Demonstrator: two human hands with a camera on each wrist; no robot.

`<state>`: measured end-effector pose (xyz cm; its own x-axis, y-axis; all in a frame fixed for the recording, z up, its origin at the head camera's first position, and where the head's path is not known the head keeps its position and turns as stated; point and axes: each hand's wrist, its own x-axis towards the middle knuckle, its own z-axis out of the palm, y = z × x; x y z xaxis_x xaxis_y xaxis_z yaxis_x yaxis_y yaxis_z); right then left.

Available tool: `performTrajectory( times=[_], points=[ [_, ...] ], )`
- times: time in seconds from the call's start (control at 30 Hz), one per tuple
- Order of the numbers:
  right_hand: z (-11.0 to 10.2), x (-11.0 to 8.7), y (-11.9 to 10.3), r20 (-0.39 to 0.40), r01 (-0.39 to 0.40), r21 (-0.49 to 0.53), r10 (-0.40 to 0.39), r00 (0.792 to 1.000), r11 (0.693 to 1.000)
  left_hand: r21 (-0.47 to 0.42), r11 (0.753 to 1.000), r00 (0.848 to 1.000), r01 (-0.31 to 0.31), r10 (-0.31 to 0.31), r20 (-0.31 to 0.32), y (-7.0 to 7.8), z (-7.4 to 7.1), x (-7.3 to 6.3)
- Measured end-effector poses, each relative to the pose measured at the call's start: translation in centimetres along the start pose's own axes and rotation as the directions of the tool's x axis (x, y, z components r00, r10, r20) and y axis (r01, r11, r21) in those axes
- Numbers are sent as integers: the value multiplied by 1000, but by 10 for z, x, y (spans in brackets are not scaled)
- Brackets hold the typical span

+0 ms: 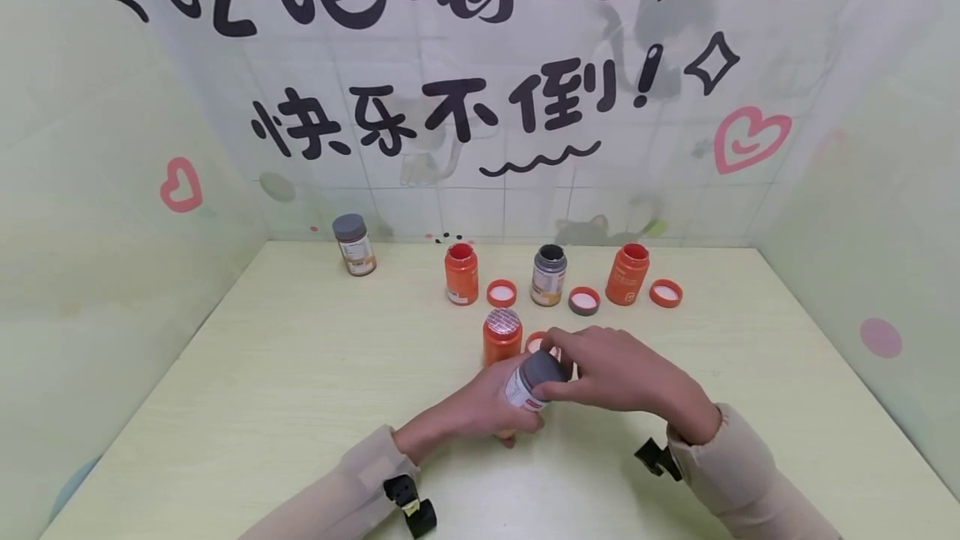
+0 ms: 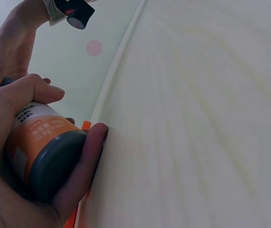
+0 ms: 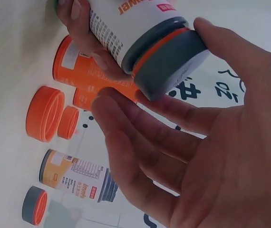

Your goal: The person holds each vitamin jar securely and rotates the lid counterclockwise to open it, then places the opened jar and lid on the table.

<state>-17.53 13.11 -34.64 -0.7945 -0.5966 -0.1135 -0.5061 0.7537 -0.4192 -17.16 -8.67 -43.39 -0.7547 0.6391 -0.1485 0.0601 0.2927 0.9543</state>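
Note:
My left hand [image 1: 486, 403] grips a grey supplement bottle [image 3: 126, 28] with a white and orange label, tilted with its top toward the right hand. In the left wrist view the fingers wrap its body and its dark base shows. My right hand [image 1: 618, 369] pinches the bottle's grey cap [image 3: 173, 64] between thumb and index finger. The cap sits on the neck, with an orange ring showing under its edge in the right wrist view. Just behind the left hand stands an orange bottle [image 1: 502, 347] with a silver foil seal, its orange cap [image 1: 535, 342] lying beside it.
Farther back stand an uncapped orange bottle [image 1: 462, 280], an uncapped grey bottle [image 1: 548, 282] and another uncapped orange bottle [image 1: 627, 280]. Two orange caps [image 1: 502, 293] and a grey cap [image 1: 584, 301] lie upturned among them. A capped grey bottle [image 1: 356, 247] stands at the back left.

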Motion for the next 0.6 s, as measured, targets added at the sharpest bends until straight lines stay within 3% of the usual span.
performTrajectory(
  times=[0.1,0.23,0.6],
  points=[
    [-2,-1,2,39,-22,11,21,999,1000,3,1000,1000,-6,6,-1,0,0,0],
    [-3,-2,2,48,12,10,-12,999,1000,2,1000,1000,-9,9,1,0,-1,0],
    [3,0,-3,-67,141,17,-139,988,990,30,1000,1000,-6,6,10,0,0,0]
  ],
)
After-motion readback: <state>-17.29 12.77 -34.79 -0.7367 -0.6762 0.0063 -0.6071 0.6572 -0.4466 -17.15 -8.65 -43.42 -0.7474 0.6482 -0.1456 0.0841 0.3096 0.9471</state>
